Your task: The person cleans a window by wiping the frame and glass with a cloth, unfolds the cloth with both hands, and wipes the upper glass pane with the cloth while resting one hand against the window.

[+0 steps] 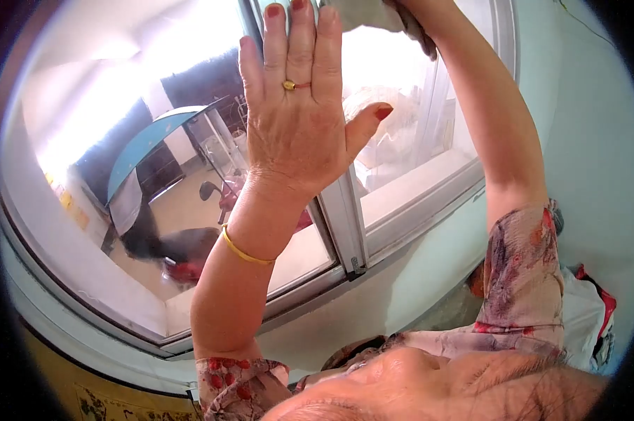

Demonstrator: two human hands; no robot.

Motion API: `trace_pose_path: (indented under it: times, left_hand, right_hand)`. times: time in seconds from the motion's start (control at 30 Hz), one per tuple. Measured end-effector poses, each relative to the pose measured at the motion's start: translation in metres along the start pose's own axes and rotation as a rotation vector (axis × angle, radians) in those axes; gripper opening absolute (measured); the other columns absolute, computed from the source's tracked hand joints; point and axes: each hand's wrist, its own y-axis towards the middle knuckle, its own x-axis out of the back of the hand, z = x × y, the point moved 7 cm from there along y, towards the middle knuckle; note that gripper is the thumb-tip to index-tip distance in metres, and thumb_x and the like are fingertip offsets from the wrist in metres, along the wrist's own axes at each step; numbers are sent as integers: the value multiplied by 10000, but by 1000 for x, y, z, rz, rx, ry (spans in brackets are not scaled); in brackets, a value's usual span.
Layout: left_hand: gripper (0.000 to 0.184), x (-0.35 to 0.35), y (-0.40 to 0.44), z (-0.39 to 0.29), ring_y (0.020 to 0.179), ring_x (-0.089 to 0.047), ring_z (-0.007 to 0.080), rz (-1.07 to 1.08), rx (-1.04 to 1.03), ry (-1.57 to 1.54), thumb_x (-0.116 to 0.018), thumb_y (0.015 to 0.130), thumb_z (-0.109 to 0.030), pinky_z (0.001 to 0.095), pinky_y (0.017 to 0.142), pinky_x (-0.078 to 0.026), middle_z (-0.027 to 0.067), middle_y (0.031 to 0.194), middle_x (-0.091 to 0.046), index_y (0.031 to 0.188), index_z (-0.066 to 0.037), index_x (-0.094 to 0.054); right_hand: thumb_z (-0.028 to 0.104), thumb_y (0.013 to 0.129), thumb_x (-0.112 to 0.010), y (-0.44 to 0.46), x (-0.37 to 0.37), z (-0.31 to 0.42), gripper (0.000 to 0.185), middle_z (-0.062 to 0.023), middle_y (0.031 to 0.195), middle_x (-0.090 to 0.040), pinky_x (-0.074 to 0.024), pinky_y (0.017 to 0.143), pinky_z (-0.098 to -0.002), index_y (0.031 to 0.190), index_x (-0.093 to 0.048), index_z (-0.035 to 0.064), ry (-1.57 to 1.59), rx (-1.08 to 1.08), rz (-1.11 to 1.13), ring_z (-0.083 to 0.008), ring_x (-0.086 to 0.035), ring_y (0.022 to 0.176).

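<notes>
My left hand point(296, 105) is raised at the upper middle, its back toward the camera, fingers stretched up and thumb out to the right. It lies against or just in front of the window frame point(341, 224) and holds nothing that shows. It has a ring, and a yellow bangle circles the wrist. At the top edge, my right hand point(414, 5) is mostly out of view, its fingers hidden. A grey cloth point(373, 15) is at that hand, over the window glass point(394, 77).
Behind the glass are a scooter point(184, 245) with a blue canopy point(156, 137). The window sill point(429, 217) runs below the panes. A pale wall point(590, 140) stands at the right, with a white bag point(585, 309) low beside it.
</notes>
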Motion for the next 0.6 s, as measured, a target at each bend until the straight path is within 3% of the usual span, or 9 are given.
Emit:
trace_pose_path:
  times: [0.13,0.23,0.27,0.33,0.4,0.43,0.5,0.6]
  left_hand:
    - [889,2,0,-1,1440,-111,359,-16,-16,-13,-558,857,-525,560,1136,-64,191,1549,-157,1492,-50,-155]
    - [917,2,4,-3,1412,-133,431,67,3,16,-558,845,-548,584,1122,-101,269,1509,-176,1449,41,-197]
    - [940,4,5,-5,1398,-143,466,111,19,35,-556,839,-563,596,1116,-118,307,1489,-184,1428,86,-216]
    - [938,5,7,-6,1392,-161,476,170,35,79,-473,864,-615,615,1101,-128,315,1482,-200,1430,87,-211]
    - [943,-1,4,-2,1387,-172,480,123,18,86,-428,876,-641,617,1096,-135,322,1478,-204,1430,88,-204]
    - [909,-2,2,-1,1404,-153,443,76,2,63,-472,872,-599,600,1108,-113,282,1500,-190,1449,46,-194]
    - [873,-2,-1,0,1438,-116,369,-17,-29,18,-560,863,-515,564,1133,-68,201,1545,-164,1486,-39,-176]
    - [867,-3,0,2,1436,-121,369,9,14,36,-467,886,-594,569,1130,-71,201,1543,-167,1480,-27,-190]
  right_hand:
    - [12,646,-677,-15,-3,-2,940,-262,1392,-401,-360,1059,-420,1469,-225,59,33,-55,21,-403,-445,1251]
    - [12,640,-680,-110,5,20,947,-262,1386,-410,-374,1049,-424,1469,-227,65,444,-551,349,-405,-458,1240]
    - [33,655,-687,-138,-7,15,926,-260,1420,-366,-319,1092,-401,1465,-238,48,203,-139,235,-404,-396,1292]
    - [130,690,-684,-216,-12,27,879,-277,1472,-261,-156,1155,-466,1424,-249,-79,129,-9,450,-417,-233,1381]
    - [144,737,-627,-294,-8,35,778,-264,1468,-283,-152,1148,-504,1406,-299,-78,111,183,486,-398,-244,1387]
    - [151,760,-599,-334,-6,39,730,-258,1466,-294,-149,1145,-522,1397,-325,-78,105,279,499,-388,-249,1390]
    - [148,738,-605,-374,-1,41,685,-246,1452,-325,-184,1130,-529,1356,-403,-69,154,282,625,-386,-285,1372]
    - [132,716,-608,-376,1,35,705,-308,1418,-329,-188,1107,-567,1330,-381,-132,117,262,655,-436,-278,1357]
